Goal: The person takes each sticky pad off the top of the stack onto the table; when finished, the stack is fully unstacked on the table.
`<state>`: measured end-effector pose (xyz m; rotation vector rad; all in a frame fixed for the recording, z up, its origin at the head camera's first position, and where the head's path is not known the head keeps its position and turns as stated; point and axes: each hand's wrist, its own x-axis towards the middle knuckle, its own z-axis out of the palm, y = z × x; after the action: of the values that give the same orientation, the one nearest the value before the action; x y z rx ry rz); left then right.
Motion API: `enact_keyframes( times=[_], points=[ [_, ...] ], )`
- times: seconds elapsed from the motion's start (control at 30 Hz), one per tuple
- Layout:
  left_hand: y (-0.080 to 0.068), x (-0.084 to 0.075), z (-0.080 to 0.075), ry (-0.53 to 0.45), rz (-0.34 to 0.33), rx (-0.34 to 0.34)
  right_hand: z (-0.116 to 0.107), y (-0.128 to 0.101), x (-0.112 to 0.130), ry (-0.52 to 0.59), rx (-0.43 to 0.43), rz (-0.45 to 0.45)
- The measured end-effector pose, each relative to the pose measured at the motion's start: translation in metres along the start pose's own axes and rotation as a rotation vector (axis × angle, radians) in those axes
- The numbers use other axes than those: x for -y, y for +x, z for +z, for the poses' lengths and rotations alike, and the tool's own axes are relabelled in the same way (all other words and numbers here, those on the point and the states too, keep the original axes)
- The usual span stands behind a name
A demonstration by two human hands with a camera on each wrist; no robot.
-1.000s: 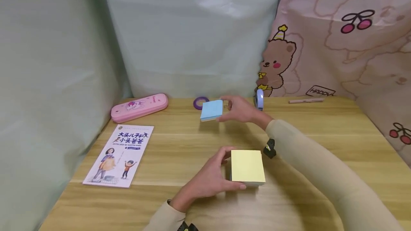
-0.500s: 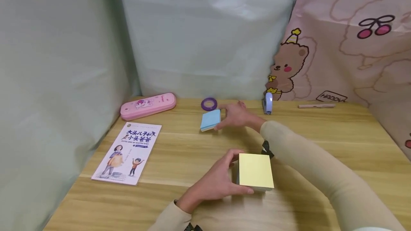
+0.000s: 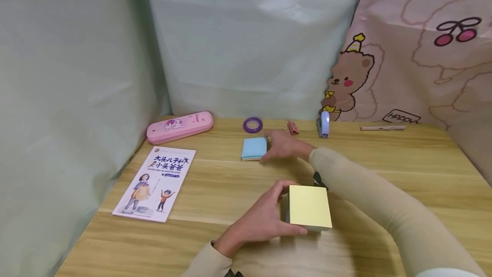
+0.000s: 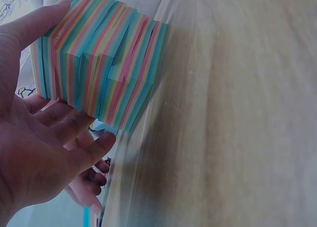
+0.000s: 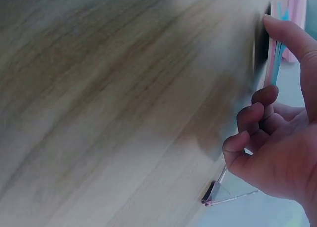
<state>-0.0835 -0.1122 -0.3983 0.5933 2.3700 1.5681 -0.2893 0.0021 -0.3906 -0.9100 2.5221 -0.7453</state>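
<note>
At the far middle of the table (image 3: pixel 384 170), the right hand (image 3: pixel 282 146) has brought the thin blue pad (image 3: pixel 254 148) down; half a second ago it was tilted above the wood, and now it lies flat, near the purple tape ring (image 3: pixel 252 125). The fingers pinch its right edge, so it is not yet released. A pink clip (image 3: pixel 293 128), hidden before, now shows behind the hand. On the near side, the left hand (image 3: pixel 263 221) keeps its grip on the thick yellow-topped pad (image 3: pixel 309 207), which has not moved. The set-down looks almost finished.
</note>
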Motion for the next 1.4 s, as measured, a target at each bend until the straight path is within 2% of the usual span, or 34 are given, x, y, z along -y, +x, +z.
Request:
enact_keyframes(
  times=[0.23, 0.4, 0.67, 0.87, 1.03, 1.23, 1.4],
  points=[
    [0.002, -0.002, 0.005, -0.001, 0.010, 0.014, 0.005, -0.003, -0.001, -0.022, -0.008, 0.044],
    [0.003, -0.001, 0.008, 0.020, 0.019, 0.016, 0.008, -0.004, 0.001, -0.056, -0.010, 0.050],
    [0.003, -0.003, 0.012, 0.002, 0.016, 0.022, 0.011, -0.004, 0.001, -0.098, -0.015, 0.071],
    [0.004, -0.003, 0.012, 0.012, 0.007, 0.014, 0.009, -0.006, 0.002, -0.072, -0.011, 0.064],
    [0.004, -0.001, 0.011, 0.014, -0.009, 0.003, -0.002, -0.007, 0.001, 0.005, 0.025, 0.041],
    [0.001, -0.001, 0.005, 0.025, -0.021, 0.000, -0.030, -0.014, -0.001, -0.008, -0.024, 0.021],
    [0.001, -0.001, 0.002, 0.031, -0.028, -0.005, -0.050, -0.039, -0.004, 0.077, -0.048, -0.025]
  ],
)
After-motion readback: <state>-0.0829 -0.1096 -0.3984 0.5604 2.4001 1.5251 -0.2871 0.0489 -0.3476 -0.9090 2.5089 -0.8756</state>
